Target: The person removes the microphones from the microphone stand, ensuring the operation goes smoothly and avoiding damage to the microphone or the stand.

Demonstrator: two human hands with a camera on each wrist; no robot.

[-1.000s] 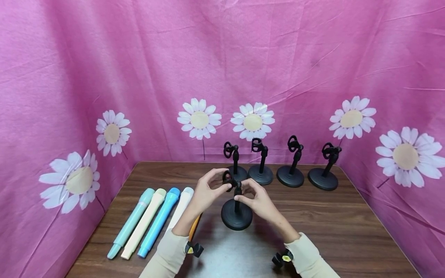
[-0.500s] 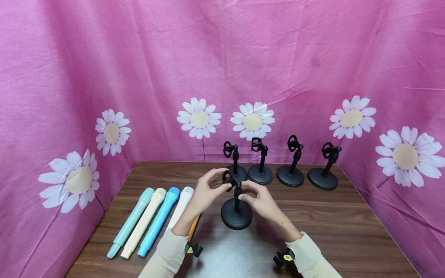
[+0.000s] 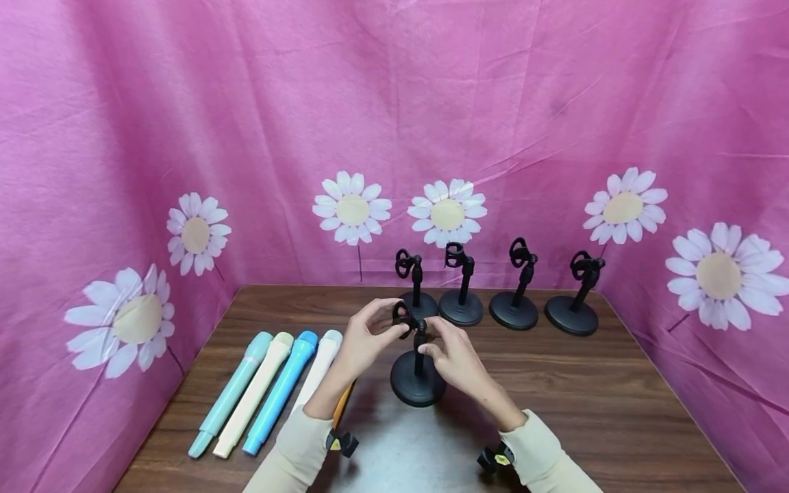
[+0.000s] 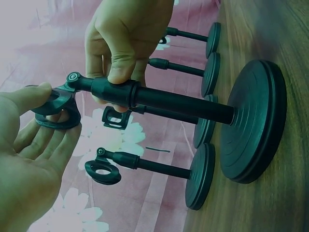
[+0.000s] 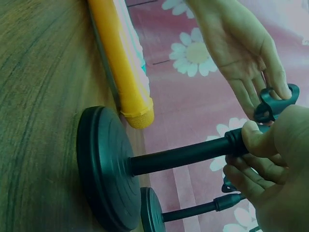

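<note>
A black desktop microphone stand [image 3: 418, 380] with a round base stands upright at the middle of the table. My left hand [image 3: 365, 337] pinches its ring-shaped clip [image 4: 58, 108] between thumb and fingers. On the other side, my right hand [image 3: 455, 352] grips the collar [image 4: 113, 92] at the top of the pole, thumb on the near side and fingers behind. In the right wrist view the right hand [image 5: 270, 164] covers part of the collar and the joint. The left hand [image 5: 246, 58] shows beyond it at the clip.
Several matching stands [image 3: 514, 310] line the table's back edge. To the left lie microphones in teal [image 3: 231, 397], cream [image 3: 255, 395], blue [image 3: 281, 392] and white [image 3: 320, 363]. An orange-yellow one [image 5: 120, 58] is partly hidden by the left forearm. A pink flowered curtain [image 3: 394, 123] surrounds the table.
The right hand shifts slightly at the collar, its thumb and fingers changing place a little. The left hand keeps its hold on the clip, and the stand stays in place.
</note>
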